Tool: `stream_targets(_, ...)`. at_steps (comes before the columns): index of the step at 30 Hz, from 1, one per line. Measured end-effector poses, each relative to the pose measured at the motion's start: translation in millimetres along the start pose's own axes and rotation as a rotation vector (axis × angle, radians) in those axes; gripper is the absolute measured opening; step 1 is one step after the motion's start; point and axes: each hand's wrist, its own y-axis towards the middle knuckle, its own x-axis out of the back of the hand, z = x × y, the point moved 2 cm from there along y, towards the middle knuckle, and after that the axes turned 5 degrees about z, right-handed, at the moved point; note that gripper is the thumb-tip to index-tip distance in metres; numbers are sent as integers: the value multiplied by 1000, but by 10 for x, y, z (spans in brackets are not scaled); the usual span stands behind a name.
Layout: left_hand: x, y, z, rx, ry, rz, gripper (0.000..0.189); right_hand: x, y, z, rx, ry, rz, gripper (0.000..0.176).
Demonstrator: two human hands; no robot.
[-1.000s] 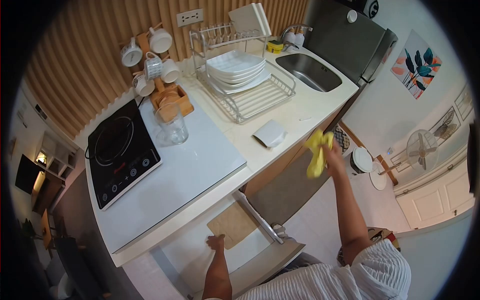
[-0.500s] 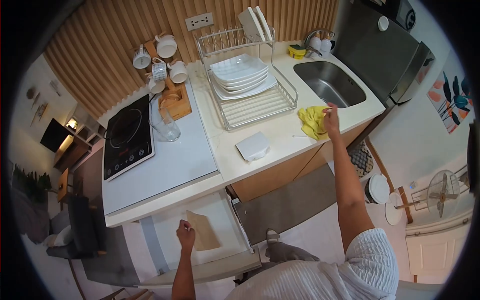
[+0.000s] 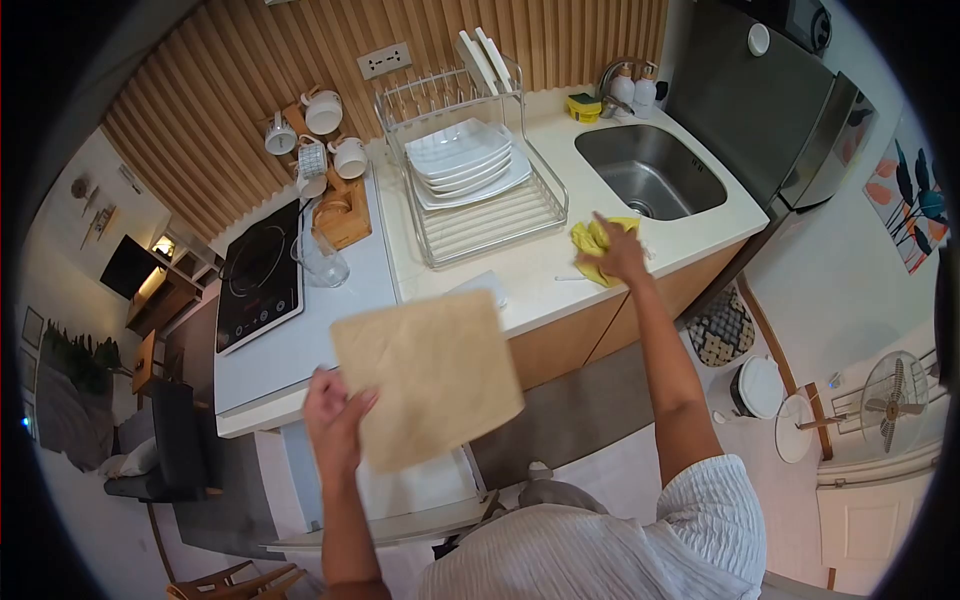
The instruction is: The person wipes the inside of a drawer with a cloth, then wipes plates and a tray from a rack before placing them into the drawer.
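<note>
My left hand [image 3: 335, 415] grips the left edge of a square of brown paper [image 3: 430, 375], thumb on the front. The paper is raised above the open drawer [image 3: 420, 485] and hides part of the counter edge. Behind it, a flat white item [image 3: 485, 285] shows only in part on the counter. My right hand [image 3: 622, 252] is over a crumpled yellow cloth [image 3: 592, 262] near the sink, its fingers apart. Whether the fingers touch the cloth is hard to see. A small white stick-like piece [image 3: 569, 278] lies beside the cloth.
A dish rack [image 3: 500, 225] holds stacked white plates [image 3: 465, 155]. An induction cooktop [image 3: 258, 275], a glass pitcher [image 3: 325, 265] and a mug stand with white mugs [image 3: 348, 157] are at left. The sink [image 3: 650, 170] and fridge [image 3: 750, 100] are at right.
My left hand has lifted the brown paper up out of the drawer toward the counter's height. My right hand's fingers have spread over the yellow cloth.
</note>
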Motion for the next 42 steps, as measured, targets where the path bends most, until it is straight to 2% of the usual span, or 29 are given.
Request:
stream_targets(1, -193, 150, 166, -19, -81, 31, 33, 52, -70, 216, -9, -214, 99, 57)
stream_targets(3, -561, 457, 561, -49, -158, 68, 33, -306, 275, -148, 19, 95, 11, 44)
stream_targets(5, -911, 741, 1076, -91, -328, 42, 29, -492, 498, -560, 118, 310, -386, 35)
stream_targets(6, -1069, 908, 1358, -128, -273, 29, 23, -66, 385, -366, -70, 498, -390, 29)
stream_targets(7, -1185, 1021, 1588, -158, -218, 14, 19, 86, 344, -370, -73, 670, -565, 23)
stream_targets(8, -1252, 1065, 1709, -177, 69, 34, 25, 120, 368, -495, -87, 979, -575, 21)
stream_targets(9, -1317, 1082, 1785, -193, 357, 60, 35, 262, 285, -435, -90, 1518, -500, 25)
stream_targets(10, -1365, 1053, 1847, -182, 349, 56, 35, 438, 155, -386, -88, 1678, -452, 29)
stream_targets(12, -1400, 957, 1877, -412, 822, 34, 51, 669, -108, -261, -88, 1924, -339, 36)
stream_targets(14, -1339, 749, 1693, -433, 701, 67, 48, 734, -406, -133, -122, 2129, -194, 41)
stream_targets(15, -1264, 587, 1556, -410, 746, 52, 46, 722, -581, -6, -165, 2245, -120, 42)
stream_targets(18, -709, 5, 1427, -357, 787, -16, 42, 440, -1019, 639, -220, 2294, 251, 42)
stream_targets(20, -289, -434, 1458, -365, 768, -37, 40, 2, -1364, 1059, -376, 2005, 377, 42)
stream_targets(22, 278, -911, 1564, -243, 805, -67, 36, -398, -1735, 1723, -418, 1764, 650, 43)
stream_targets(25, 1152, -1615, 1759, -14, 968, -194, 32, -1193, -2175, 2680, -231, 1448, 1062, 37)
stream_targets(26, 1421, -1812, 1796, 62, 1069, -230, 28, -1420, -2291, 3010, -286, 1290, 1118, 34)
stream_targets(27, 1716, -1988, 1829, 105, 1133, -249, 22, -1655, -2432, 3327, -289, 1319, 1126, 30)
stream_targets(29, 2142, -2269, 1755, 63, 1171, -341, 18, -2151, -2615, 3884, -191, 1258, 1219, 28)
stream_targets(30, 2312, -2384, 1749, 117, 1146, -276, 17, -2417, -2701, 4143, -132, 1190, 1259, 29)
stream_targets(31, 2484, -2451, 1825, 166, 1122, -216, 18, -2780, -2780, 4399, 47, 1076, 1257, 30)
stream_targets(32, 2572, -2483, 1902, -113, 1181, -344, 18, -3114, -2909, 4645, 215, 963, 1247, 31)
stream_targets(34, 2617, -2543, 1980, -101, 1118, -353, 17, -3395, -3277, 5226, 322, 717, 1241, 32)
stream_targets(35, 2638, -2541, 1985, -112, 1068, -353, 18, -3814, -3519, 5384, 425, 695, 1229, 34)
stream_targets(36, 2663, -2533, 2020, -98, 1056, -374, 18, -4252, -3780, 5466, 896, 832, 871, 36)
stream_targets(37, 2682, -2529, 2047, -137, 1018, -392, 19, -4436, -4004, 5593, 1061, 795, 860, 37)
stream_targets(38, 2697, -2546, 2072, -170, 981, -404, 21, -4360, -4231, 5746, 1197, 613, 849, 39)
stream_targets(39, 2713, -2543, 2110, -156, 972, -416, 21, -4688, -4415, 5709, 1311, 584, 1101, 42)
stream_targets(41, 2718, -2567, 2165, -172, 981, -402, 20, -4811, -4509, 5684, 1906, 287, 701, 45)
stream_targets(42, 2740, -2581, 2190, -157, 973, -404, 20, -4966, -4438, 5761, 1829, 282, 748, 47)
